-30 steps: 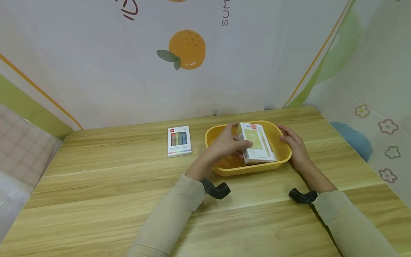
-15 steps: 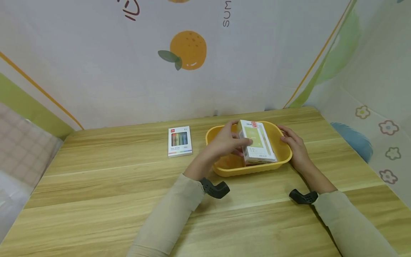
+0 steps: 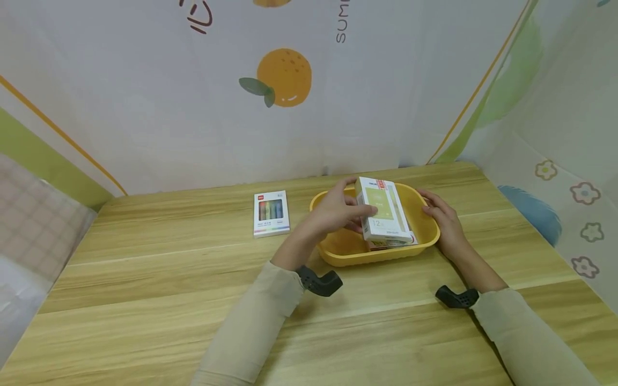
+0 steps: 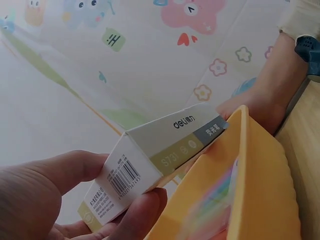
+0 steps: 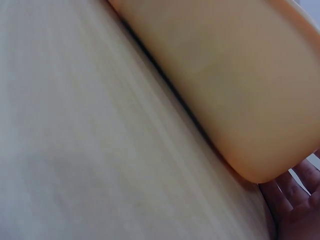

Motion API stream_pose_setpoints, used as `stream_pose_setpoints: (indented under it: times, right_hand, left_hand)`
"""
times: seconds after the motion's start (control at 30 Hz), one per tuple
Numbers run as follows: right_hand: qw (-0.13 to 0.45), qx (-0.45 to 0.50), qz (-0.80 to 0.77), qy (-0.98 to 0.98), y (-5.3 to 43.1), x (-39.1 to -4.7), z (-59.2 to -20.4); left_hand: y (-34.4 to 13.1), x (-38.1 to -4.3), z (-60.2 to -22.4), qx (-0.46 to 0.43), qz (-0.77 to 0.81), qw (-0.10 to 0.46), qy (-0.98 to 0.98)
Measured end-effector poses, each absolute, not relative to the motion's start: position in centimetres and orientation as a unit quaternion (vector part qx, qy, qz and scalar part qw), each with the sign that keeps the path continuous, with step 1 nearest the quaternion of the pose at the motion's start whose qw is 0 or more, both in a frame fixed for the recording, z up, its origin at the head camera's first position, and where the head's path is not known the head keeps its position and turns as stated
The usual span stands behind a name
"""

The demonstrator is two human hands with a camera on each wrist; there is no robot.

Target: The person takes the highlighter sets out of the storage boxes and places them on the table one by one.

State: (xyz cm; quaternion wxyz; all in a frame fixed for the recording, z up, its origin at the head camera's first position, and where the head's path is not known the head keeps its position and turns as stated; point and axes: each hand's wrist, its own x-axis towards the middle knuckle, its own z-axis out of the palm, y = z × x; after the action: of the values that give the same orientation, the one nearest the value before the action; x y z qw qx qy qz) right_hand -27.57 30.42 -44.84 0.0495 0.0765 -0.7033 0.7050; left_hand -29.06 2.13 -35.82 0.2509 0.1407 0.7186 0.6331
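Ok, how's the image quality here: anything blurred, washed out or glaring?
Head view: mostly clear, a pale sheen on the wooden table; left wrist view: dim, yet large lettering on the deli S731 box legible, the rainbow-coloured item blurred; right wrist view: soft and hazy, dark shadow along the base of the yellow plastic basket.

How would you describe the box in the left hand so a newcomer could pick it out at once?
On the wood-grain table sits a yellow basket. Over it, the left hand grips a white deli box. Its yellow-green panel and "12" set it apart from the windowed white box of coloured sticks left of the basket.
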Motion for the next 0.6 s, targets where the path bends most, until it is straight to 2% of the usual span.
stream_pose_setpoints:
  times: [0.6]
  right_hand:
    - [0.048, 0.072, 0.689, -0.72, 30.3, -27.3, -44.8]
  left_hand:
    - [0.8, -29.4, -34.9, 0.148, 0.638, 0.23, 0.72]
